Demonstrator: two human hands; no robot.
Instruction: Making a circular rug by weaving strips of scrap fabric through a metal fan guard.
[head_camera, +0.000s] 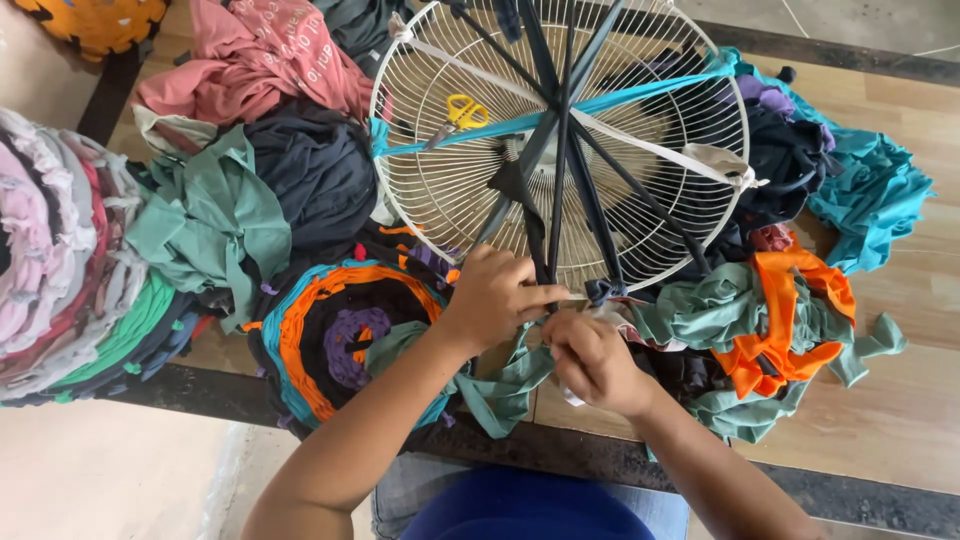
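Note:
A round white wire fan guard (690, 110) lies flat on the wooden table, with dark, teal and white cloth strips stretched across it like spokes. My left hand (495, 295) pinches a dark cloth strip (545, 255) at the guard's near rim. Beside it, my right hand (595, 360) is closed on a green cloth strip (505, 395) that hangs off the table's edge. Both hands touch each other just below the rim.
A round woven rug (320, 330) in orange, teal and purple lies left of my hands. Yellow-handled scissors (462, 112) rest on the guard. Heaps of clothes and cloth scraps (250, 190) surround it, with a stack of finished rugs (60, 260) at far left. Orange and green strips (780, 320) lie right.

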